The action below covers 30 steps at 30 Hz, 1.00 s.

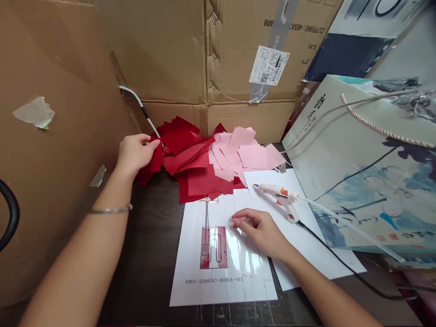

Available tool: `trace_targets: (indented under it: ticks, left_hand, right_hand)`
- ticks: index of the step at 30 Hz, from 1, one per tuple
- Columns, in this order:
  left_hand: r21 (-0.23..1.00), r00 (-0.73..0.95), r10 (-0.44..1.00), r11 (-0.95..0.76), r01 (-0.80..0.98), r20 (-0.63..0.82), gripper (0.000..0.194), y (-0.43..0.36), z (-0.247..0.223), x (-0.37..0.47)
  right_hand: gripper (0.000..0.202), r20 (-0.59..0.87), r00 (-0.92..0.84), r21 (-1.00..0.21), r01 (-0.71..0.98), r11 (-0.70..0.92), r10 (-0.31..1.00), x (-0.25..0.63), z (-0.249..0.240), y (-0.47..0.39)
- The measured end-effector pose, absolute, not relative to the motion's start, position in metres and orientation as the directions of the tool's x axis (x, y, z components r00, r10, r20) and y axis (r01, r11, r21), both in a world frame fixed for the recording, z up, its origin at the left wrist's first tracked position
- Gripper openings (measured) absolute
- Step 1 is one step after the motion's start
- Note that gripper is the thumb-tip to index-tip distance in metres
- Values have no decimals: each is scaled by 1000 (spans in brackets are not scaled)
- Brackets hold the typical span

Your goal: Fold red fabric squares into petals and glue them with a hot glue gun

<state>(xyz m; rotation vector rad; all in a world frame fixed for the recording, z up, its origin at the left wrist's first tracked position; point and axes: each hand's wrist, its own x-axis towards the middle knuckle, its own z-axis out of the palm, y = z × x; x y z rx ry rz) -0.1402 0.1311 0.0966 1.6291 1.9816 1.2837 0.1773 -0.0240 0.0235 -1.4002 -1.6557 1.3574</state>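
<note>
Here, one red sheet (pixel 156 158) between the fingers (pixel 144 138) of the left hand (pixel 135 151).

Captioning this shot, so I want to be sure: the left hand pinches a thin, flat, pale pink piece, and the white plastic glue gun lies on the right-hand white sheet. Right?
Not quite: the colour is wrong. The head view shows the left hand pinching a thin, flat, dark red piece. The white plastic glue gun does lie on the right-hand white sheet.

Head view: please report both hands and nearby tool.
Left hand pinches red paper piece. Right hand partly over printed sheet. Hot-glue gun on white sheet.
</note>
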Motion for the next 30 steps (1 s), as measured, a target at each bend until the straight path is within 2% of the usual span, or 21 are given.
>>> trace_targets:
  ticks: [4, 8, 15, 18, 20, 22, 30]
  left_hand:
    - [585, -359, 911, 182, 790, 201, 35, 157, 89, -164]
    - [449, -338, 919, 220, 866, 201, 40, 155, 76, -167]
    - [314, -188, 908, 67, 947, 375, 33, 142, 76, -153]
    - [279, -95, 917, -18, 960, 388, 28, 143, 78, -130]
    - [205, 26, 922, -114, 972, 385, 36, 143, 77, -114]
    - [147, 80, 927, -143, 979, 367, 47, 145, 74, -101]
    - [242, -108, 916, 12, 970, 386, 29, 161, 74, -110]
  right_hand:
    - [24, -177, -291, -926, 372, -59, 940, 177, 23, -24]
    - [24, -175, -285, -922, 382, -56, 942, 177, 24, -23]
    - [23, -185, -284, -914, 400, -59, 941, 176, 23, -22]
    - [23, -185, -290, -915, 400, -56, 939, 176, 22, -22]
    - [23, -183, -289, -917, 395, -57, 940, 176, 22, -22]
    - [23, -182, -284, -918, 391, -59, 941, 177, 22, -22]
    - [23, -184, -273, -928, 365, -75, 944, 177, 22, -21]
